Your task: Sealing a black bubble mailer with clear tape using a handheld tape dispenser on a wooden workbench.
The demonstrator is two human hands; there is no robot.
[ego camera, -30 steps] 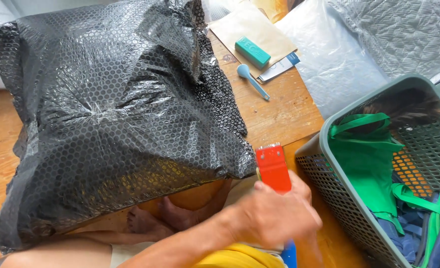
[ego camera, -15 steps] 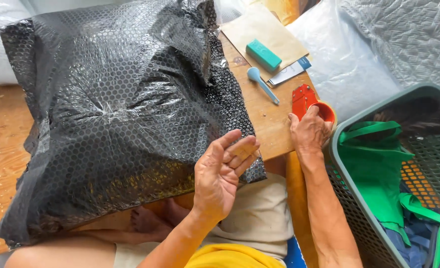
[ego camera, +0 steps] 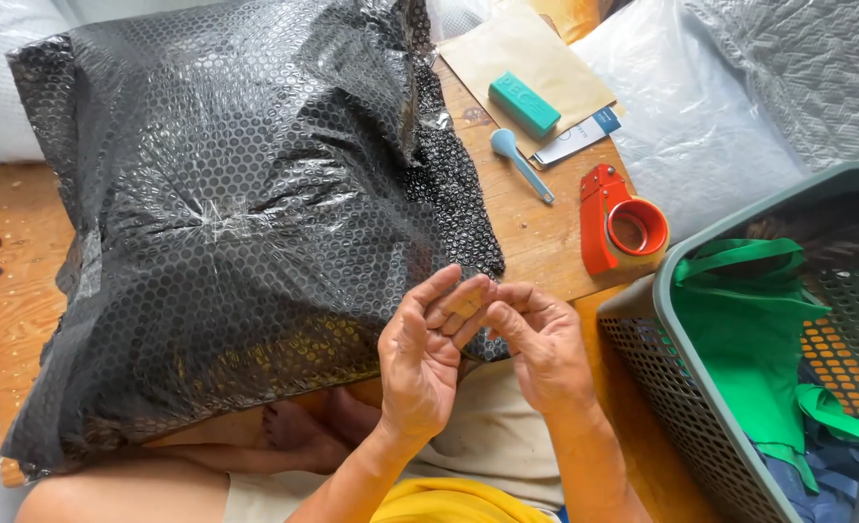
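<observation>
A big parcel (ego camera: 226,223) wrapped in black bubble wrap lies on a low wooden table (ego camera: 536,242), and its near edge hangs over the person's lap. Just in front of that near edge the left hand (ego camera: 429,358) and the right hand (ego camera: 536,349) meet. Their fingertips touch, pinched together as if on something tiny, maybe a bit of clear tape, but I cannot tell if anything is there. Neither hand rests on the parcel. A red tape holder (ego camera: 621,221) stands on the table beside a grey basket (ego camera: 662,387) full of green cloth (ego camera: 749,339). Farther away lie a blue scoop (ego camera: 519,160), a teal block (ego camera: 524,104) and a brown envelope (ego camera: 531,53). With no hand holding it, the big parcel could slide off the lap. Sticky tape could also fold and stick to the fingers.
</observation>
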